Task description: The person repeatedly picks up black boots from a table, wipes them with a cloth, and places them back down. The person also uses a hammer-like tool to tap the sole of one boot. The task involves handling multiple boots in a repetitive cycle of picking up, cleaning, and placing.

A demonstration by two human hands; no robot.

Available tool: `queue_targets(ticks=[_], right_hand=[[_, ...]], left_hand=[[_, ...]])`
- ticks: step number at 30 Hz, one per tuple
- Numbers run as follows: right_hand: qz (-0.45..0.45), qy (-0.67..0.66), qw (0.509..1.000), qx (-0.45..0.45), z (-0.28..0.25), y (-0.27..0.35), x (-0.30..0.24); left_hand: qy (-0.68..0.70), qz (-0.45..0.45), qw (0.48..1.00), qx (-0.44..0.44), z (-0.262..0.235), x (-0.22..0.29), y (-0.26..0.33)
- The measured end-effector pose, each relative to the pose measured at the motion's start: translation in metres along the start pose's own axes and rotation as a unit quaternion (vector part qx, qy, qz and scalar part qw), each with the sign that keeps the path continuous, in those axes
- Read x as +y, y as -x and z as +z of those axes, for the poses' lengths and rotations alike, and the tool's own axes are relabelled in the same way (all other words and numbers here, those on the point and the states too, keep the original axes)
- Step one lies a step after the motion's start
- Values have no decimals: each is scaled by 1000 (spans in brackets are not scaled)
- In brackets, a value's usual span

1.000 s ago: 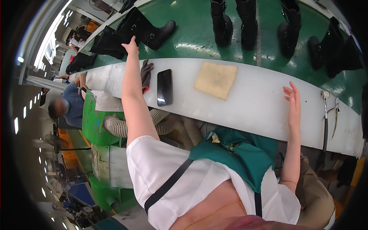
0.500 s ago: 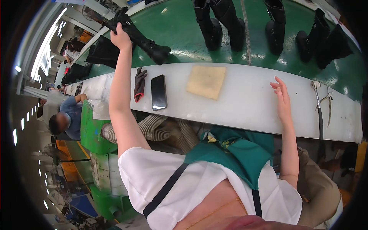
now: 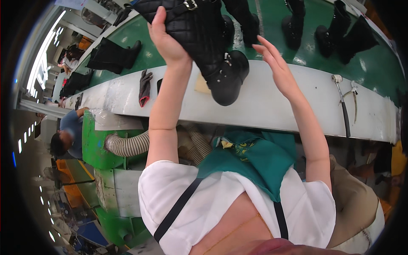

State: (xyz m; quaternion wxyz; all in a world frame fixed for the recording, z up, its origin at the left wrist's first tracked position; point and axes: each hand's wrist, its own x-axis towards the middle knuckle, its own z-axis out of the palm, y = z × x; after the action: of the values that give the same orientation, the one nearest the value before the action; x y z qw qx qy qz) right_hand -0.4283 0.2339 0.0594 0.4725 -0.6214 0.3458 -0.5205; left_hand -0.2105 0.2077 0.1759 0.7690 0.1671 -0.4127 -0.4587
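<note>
A tall black quilted boot (image 3: pixel 193 40) with buckled straps hangs tilted over the white work ledge, its toe pointing toward me. My left hand (image 3: pixel 170 44) grips the upper shaft from the left, the thumb showing on the near side. To the right of the boot, my right hand (image 3: pixel 276 70) is raised with fingers stretched out, holding nothing and apart from the boot. Beneath the boot a pale yellow cloth pad (image 3: pixel 201 85) is mostly covered. A dark glove with a red cuff (image 3: pixel 145 87) lies left of my left forearm, which nearly hides a phone.
More black boots stand on the green surface (image 3: pixel 272 53) beyond the white ledge (image 3: pixel 272 112). A hammer (image 3: pixel 342 102) and pliers (image 3: pixel 355 100) lie at the ledge's right. At left are a green machine (image 3: pixel 95 142) with a ribbed hose (image 3: pixel 127 143) and a seated person (image 3: pixel 70 131).
My left hand has brought the boot from the far left to the middle, above the ledge. My right hand has moved left and up toward it.
</note>
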Motion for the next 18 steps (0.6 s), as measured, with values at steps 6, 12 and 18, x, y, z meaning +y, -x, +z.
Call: queue_targets(ticks=[6,12,18], right_hand=[[54,-63,997,-4,-7,-48,-9],[-82,-239,903,-347,-91,-46,76],[-278,-58,892,-353,-94,-13,43]], left_hand=[[-91,186,975,-79,49,-70,57],[-165,352,839,-381,74,-122,153],[-153,310,835,-428,66,-127,207]])
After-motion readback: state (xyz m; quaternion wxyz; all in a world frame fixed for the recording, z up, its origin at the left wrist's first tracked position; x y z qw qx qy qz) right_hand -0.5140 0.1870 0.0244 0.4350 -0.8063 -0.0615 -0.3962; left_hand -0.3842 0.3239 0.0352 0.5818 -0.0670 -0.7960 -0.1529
